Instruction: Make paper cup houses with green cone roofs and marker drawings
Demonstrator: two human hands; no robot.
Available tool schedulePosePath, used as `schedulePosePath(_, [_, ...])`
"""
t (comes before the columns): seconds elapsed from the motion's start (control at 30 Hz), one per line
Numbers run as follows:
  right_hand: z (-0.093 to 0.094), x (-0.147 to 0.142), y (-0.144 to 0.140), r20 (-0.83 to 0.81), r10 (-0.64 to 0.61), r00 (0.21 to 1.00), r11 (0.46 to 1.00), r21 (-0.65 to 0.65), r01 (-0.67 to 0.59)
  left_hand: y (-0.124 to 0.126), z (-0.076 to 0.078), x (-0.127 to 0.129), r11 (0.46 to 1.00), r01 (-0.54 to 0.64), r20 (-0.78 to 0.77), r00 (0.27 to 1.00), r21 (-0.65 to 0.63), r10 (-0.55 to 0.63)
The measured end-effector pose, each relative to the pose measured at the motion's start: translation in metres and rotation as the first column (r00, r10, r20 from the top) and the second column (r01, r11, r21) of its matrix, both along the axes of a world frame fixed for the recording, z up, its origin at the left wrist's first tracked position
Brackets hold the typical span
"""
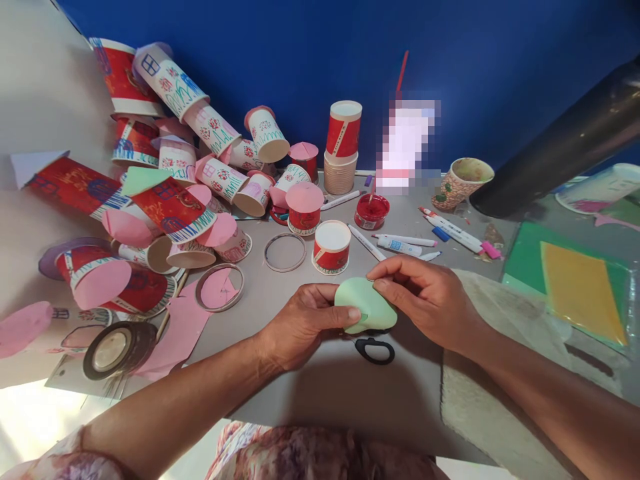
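Left hand [300, 323] and right hand [425, 300] both pinch the green paper [365, 308] between them. Scissors [374, 348] lie just under the right hand.

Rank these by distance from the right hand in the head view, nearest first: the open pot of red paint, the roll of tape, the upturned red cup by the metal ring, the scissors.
From the right hand:
1. Scissors, just below it, partly under the green paper.
2. Upturned red cup, up and to its left.
3. Pot of red paint, farther back.
4. Roll of tape, far left.
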State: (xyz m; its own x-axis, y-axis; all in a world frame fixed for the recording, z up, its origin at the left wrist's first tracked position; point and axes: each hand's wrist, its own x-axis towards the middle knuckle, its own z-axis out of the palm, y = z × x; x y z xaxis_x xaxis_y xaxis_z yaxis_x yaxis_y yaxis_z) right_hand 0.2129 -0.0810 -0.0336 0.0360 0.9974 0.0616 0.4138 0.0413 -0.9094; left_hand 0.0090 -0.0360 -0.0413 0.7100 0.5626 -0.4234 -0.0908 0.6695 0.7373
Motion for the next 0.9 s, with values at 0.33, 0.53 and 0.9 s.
schedulePosePath(0.33, [-0.001,0.009,0.011,-0.209,-0.090,0.974,0.987,-0.148,0.060,0.002,-0.001,0.000,0.999,-0.026,0.011,1.000,0.047,0.025])
schedulePosePath(0.53, [-0.006,0.009,0.013,-0.308,-0.104,0.946,0.975,-0.217,0.037,0.001,-0.006,0.001,0.996,-0.070,-0.046,0.996,0.053,0.072])
schedulePosePath(0.9, [-0.010,0.010,0.004,0.328,0.051,0.943,0.845,0.489,-0.216,0.010,0.002,0.000,0.976,-0.155,0.001,0.988,-0.155,0.157])
